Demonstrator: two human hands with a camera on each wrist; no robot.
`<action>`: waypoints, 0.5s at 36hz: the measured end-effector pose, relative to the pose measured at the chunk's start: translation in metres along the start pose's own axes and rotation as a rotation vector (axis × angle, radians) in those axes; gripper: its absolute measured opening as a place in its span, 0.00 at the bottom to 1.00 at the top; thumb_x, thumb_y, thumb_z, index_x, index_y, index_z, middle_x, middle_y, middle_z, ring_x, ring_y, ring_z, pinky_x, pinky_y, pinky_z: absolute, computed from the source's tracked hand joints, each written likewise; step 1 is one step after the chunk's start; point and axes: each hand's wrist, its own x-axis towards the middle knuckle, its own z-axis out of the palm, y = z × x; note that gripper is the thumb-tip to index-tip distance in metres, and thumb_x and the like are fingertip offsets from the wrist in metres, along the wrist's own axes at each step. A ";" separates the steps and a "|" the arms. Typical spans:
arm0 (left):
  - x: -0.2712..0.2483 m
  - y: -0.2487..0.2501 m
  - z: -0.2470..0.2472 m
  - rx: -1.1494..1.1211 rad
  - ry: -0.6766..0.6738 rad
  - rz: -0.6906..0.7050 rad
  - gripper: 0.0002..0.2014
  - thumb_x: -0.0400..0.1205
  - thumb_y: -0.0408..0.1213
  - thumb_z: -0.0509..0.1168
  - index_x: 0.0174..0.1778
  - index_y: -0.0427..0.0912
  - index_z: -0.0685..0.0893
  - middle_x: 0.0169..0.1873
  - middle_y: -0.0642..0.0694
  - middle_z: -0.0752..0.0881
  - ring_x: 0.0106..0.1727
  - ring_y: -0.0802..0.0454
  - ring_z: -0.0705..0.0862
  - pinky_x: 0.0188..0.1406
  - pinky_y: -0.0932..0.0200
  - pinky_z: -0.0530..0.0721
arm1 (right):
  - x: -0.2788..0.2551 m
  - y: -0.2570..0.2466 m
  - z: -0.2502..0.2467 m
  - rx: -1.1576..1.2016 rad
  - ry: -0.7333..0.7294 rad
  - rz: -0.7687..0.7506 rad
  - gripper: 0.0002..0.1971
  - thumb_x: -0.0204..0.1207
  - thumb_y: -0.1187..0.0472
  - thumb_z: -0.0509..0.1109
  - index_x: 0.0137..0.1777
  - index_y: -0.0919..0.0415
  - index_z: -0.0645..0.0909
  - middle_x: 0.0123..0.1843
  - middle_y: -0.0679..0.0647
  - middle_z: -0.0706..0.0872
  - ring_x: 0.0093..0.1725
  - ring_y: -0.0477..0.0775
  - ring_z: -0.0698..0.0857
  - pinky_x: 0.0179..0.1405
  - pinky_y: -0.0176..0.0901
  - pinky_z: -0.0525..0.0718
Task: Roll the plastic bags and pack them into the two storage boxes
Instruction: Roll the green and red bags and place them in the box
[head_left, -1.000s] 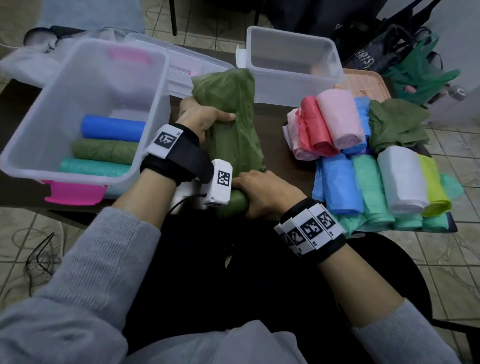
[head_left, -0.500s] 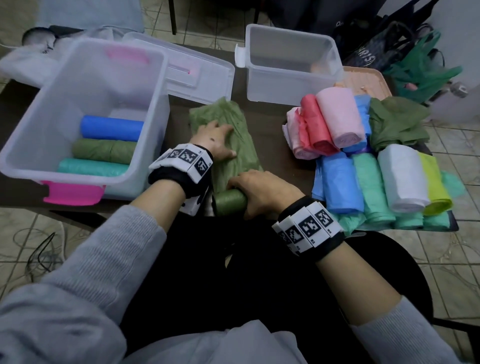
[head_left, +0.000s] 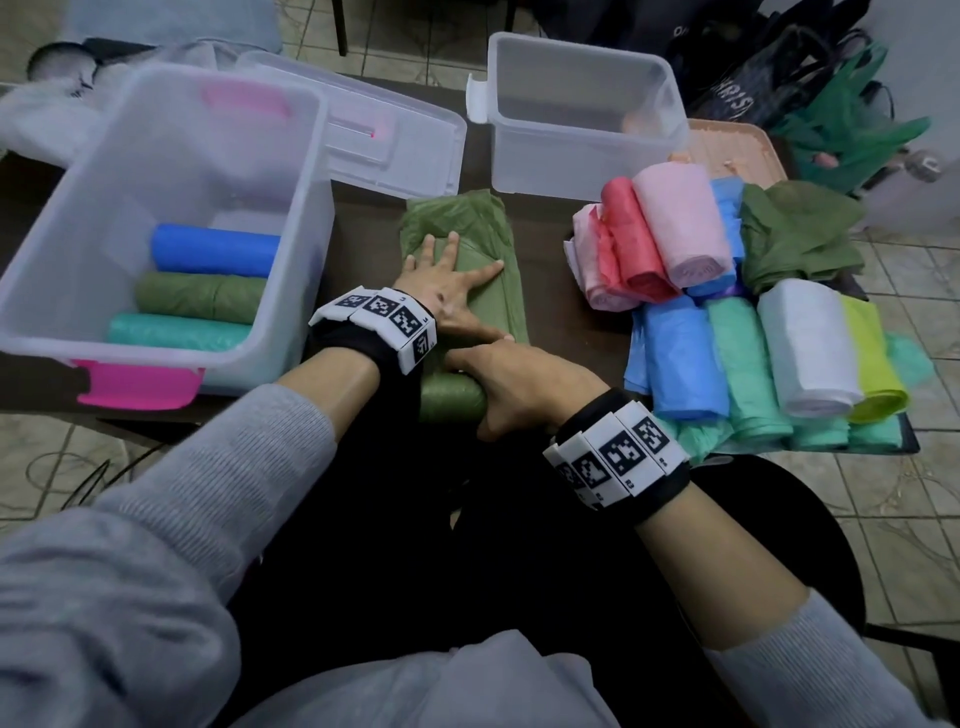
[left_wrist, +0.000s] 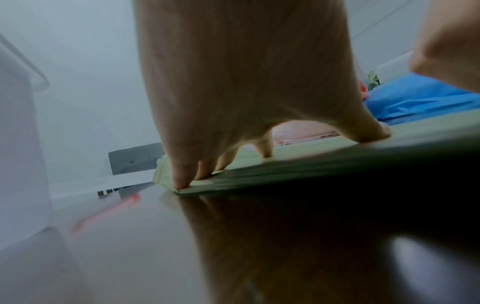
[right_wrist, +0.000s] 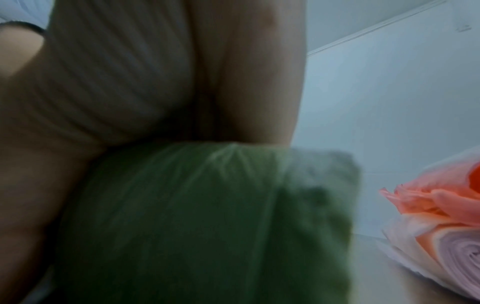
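Green bag flattened for rolling

Lifted a second ago, the green bag (head_left: 483, 291) now lies on the desk (head_left: 550, 260) at frame centre; left hand (head_left: 447, 283) presses it spread flat, right hand (head_left: 519, 387) grips the rolled end (rolling can proceed).

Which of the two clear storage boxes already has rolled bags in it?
The left storage box with pink latches: it holds blue, dark green and teal rolls. The far box shows no rolls inside.
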 end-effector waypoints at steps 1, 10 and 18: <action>0.000 0.000 0.000 0.000 0.001 0.001 0.49 0.67 0.74 0.62 0.80 0.68 0.45 0.81 0.38 0.33 0.81 0.34 0.34 0.80 0.38 0.40 | 0.000 -0.001 0.001 0.005 0.005 -0.006 0.25 0.62 0.61 0.78 0.60 0.57 0.76 0.55 0.56 0.85 0.59 0.61 0.82 0.66 0.54 0.72; -0.002 -0.001 -0.001 -0.015 0.000 0.011 0.50 0.65 0.75 0.63 0.80 0.68 0.45 0.82 0.39 0.34 0.81 0.34 0.34 0.80 0.37 0.40 | 0.004 0.001 0.009 0.034 0.003 -0.046 0.30 0.58 0.57 0.83 0.61 0.55 0.78 0.53 0.53 0.80 0.56 0.58 0.80 0.45 0.41 0.73; -0.001 -0.002 -0.007 -0.038 -0.014 0.015 0.46 0.69 0.72 0.63 0.81 0.67 0.49 0.82 0.37 0.38 0.82 0.32 0.38 0.79 0.36 0.43 | 0.001 0.007 0.008 0.099 0.115 -0.040 0.40 0.52 0.49 0.86 0.66 0.53 0.76 0.51 0.51 0.80 0.57 0.54 0.79 0.50 0.42 0.73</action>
